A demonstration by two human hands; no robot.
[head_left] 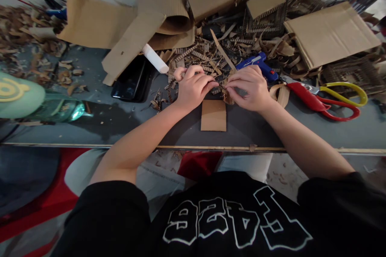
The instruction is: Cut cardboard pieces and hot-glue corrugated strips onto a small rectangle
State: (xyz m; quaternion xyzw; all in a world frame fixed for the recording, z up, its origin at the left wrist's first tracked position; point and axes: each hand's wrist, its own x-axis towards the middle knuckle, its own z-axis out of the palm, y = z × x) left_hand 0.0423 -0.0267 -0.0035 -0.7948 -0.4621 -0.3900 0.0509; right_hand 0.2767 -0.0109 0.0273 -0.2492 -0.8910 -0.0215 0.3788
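Brown cardboard strip [222,52] slants up from the right hand [249,88], its grip pinching it beyond a cardboard square [213,117] on the tabletop [181,130]; whether the left hand [195,87] grasps anything is unclear.

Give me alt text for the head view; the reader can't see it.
A person's left hand and right hand nearly meet at a thin cardboard strip, just beyond a small cardboard square on a gray table. Cardboard scraps lie beyond, with a blue glue gun and scissors toward the right.
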